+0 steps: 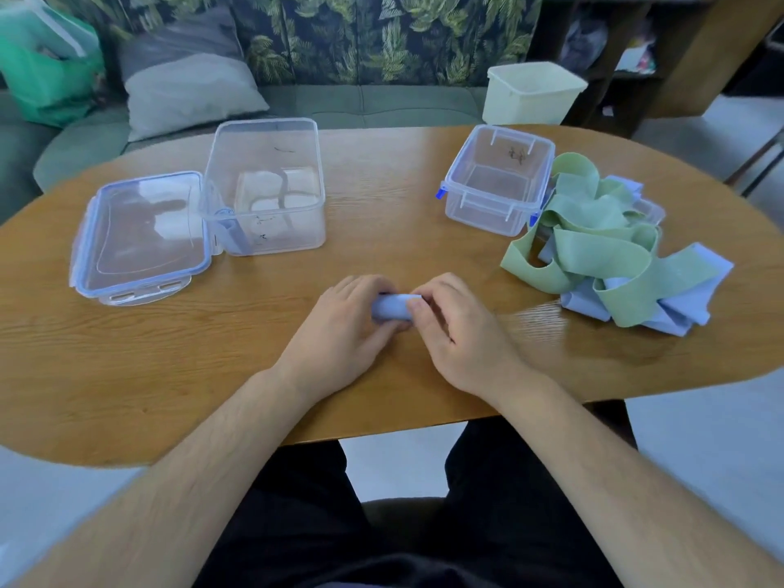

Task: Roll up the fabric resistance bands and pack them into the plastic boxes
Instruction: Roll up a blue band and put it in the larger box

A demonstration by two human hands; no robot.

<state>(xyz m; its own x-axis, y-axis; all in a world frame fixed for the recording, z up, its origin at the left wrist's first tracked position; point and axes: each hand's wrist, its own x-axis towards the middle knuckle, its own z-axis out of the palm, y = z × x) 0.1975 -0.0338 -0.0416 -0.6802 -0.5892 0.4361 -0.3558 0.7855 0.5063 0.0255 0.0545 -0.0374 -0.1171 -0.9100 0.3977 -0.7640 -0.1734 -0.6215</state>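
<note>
Pinching a blue roll [392,308] together, left hand [348,328] and right hand [456,328] rest mid-table [382,231]; band pile [611,248] at two o'clock.

Oval wooden table [169,367], green sofa [360,106], leaf-print wall [339,31], pale floor [700,439].

Both hands [396,322] grip a rolled blue band [392,308].

No readable text

Dark scribbled marks show on the large clear box [267,184] and the small clear box [498,178], none legible.
</note>
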